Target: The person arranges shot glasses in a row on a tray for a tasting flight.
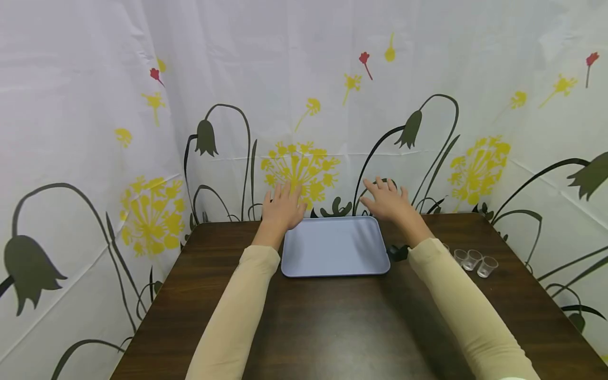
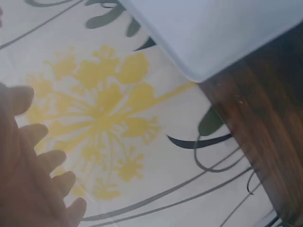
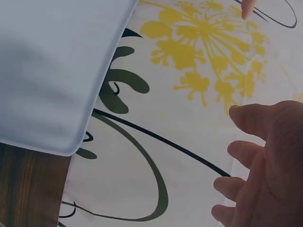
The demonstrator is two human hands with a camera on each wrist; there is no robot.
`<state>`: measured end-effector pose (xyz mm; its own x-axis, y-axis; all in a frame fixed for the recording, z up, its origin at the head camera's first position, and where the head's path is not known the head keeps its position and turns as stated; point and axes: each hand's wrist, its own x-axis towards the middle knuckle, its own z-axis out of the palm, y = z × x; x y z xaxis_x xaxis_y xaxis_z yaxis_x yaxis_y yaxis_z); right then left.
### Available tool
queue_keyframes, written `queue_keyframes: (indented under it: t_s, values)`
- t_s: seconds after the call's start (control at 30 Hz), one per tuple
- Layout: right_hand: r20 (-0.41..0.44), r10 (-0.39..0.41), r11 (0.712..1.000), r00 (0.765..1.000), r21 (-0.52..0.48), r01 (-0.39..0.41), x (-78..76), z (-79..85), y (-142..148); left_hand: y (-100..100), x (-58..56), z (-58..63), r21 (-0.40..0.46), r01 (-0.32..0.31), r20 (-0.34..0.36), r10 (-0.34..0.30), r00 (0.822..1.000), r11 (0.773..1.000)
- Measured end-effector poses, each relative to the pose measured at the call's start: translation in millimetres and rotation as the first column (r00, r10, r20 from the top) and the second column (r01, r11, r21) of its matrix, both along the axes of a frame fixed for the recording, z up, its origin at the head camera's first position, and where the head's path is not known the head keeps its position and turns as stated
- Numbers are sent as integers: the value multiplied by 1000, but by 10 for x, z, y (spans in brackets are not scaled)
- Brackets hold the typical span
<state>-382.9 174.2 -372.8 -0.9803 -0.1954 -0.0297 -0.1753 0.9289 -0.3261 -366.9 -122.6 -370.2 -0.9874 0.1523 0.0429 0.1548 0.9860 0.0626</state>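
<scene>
A pale blue-grey rectangular tray (image 1: 335, 247) with a raised rim lies at the far side of the dark wooden table. Over its left back corner my left hand (image 1: 281, 208) is held up, fingers spread, holding nothing. On the opposite side my right hand (image 1: 387, 201) hovers past the tray's back right corner, its fingers also apart and empty. In the left wrist view the left hand (image 2: 28, 170) shows at the lower left, away from the tray's corner. The right wrist view has the right hand (image 3: 270, 165) at the lower right, with the tray (image 3: 57, 80) at upper left.
Several small clear cups (image 1: 486, 267) stand on the table (image 1: 332, 327) at the right, partly behind my right sleeve. A small black object (image 1: 398, 253) sits beside the tray's right edge. A white curtain (image 1: 304, 79) printed with flowers hangs around the table's back and sides.
</scene>
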Motion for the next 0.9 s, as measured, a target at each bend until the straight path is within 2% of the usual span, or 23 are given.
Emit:
queue_keyframes:
  t_s: [0.2, 0.3, 0.4, 0.5, 0.67, 0.73, 0.83, 0.9]
  values:
    - [-63, 0, 1000, 998, -8, -1, 124, 49, 26, -56, 39, -20, 96, -11, -137, 24, 990, 995]
    - [-118, -2, 1000, 993, -23, -1, 199, 38, 65, -86, 106, -66, 176, -25, -223, 65, 973, 984]
    - [-172, -8, 999, 985, -53, -1, 265, 17, 133, -97, 200, -143, 270, -14, -287, 95, 953, 963]
    - [-198, -18, 997, 980, -83, 2, 328, -10, 212, -98, 301, -255, 354, 10, -302, 104, 947, 935]
    - [-200, -51, 990, 978, -142, 22, 457, -78, 384, -98, 448, -429, 478, 19, -281, 132, 951, 878]
    - [-189, -69, 985, 980, -166, 37, 519, -124, 470, -107, 492, -496, 488, 17, -275, 135, 952, 872]
    - [-154, -77, 982, 985, -180, 48, 606, -204, 598, -136, 558, -599, 484, 1, -262, 144, 954, 875]
    - [-115, -66, 983, 991, -176, 45, 663, -255, 668, -168, 605, -666, 500, -19, -241, 160, 957, 866]
